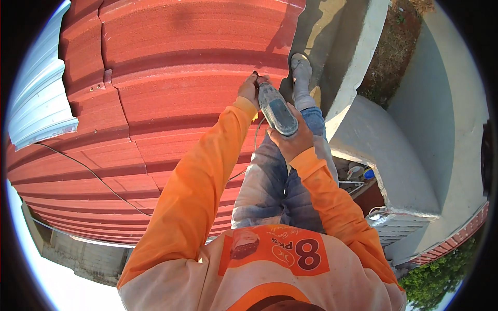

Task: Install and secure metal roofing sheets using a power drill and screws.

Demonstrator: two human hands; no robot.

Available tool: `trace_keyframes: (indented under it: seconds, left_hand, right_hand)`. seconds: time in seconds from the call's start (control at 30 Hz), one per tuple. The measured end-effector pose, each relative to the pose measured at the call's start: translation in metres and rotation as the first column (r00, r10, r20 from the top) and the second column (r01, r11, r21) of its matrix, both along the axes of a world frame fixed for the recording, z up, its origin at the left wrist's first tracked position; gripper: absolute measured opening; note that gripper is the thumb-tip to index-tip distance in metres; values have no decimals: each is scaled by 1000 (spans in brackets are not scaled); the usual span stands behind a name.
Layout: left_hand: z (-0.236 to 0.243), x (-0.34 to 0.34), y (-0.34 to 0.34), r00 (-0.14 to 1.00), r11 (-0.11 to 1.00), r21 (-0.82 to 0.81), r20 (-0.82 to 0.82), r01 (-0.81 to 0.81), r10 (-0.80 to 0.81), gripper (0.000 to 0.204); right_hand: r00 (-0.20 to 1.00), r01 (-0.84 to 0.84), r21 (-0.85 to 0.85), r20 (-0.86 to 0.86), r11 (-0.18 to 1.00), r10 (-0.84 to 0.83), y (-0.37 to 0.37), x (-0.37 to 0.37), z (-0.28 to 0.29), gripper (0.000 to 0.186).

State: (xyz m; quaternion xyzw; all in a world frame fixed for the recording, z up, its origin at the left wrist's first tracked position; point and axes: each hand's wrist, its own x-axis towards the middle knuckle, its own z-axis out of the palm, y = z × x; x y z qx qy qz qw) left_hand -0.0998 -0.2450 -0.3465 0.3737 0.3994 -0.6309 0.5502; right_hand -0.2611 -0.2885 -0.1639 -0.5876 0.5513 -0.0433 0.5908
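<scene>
A dusty grey power tool, long with a rounded rear end and a dark oval inset on top, is held over the edge of the red corrugated roof sheet. My right hand wraps round its rear body. At its far end is my left hand, fingers closed around the front part; a small dark tip shows by the fingertips. The tool's working end is hidden, so its exact kind cannot be told. A dark cord hangs beside my leg, next to the tool.
My foot in a grey sock rests in the concrete gutter along the roof's right edge. A pale blue metal sheet lies at the far left. Another cable crosses the roof. To the right, an opening holds a blue object.
</scene>
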Motion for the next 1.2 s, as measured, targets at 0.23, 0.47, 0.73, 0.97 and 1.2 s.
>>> trace_keyframes:
  seconds: [0.23,0.47,0.73,0.97,1.2]
  left_hand:
    - [-6,-7,-5,997,998,-16,25,-67,67,36]
    - [8,-7,-13,999,999,33,37,12,-13,40]
    - [125,-108,94,713,880,441,558,178,-424,33]
    - [170,-167,156,398,637,489,509,596,-763,28]
    - [164,-171,156,574,769,430,512,473,-639,28]
  right_hand:
    - [999,-24,-26,41,999,25,-5,0,-2,69]
    - [1000,-11,55,25,998,9,-7,5,-7,65]
    - [999,-32,105,41,994,28,-8,33,-1,55]
    - [983,-183,67,19,981,182,-14,47,0,50]
    - [978,-170,173,-91,970,187,-18,54,7,48]
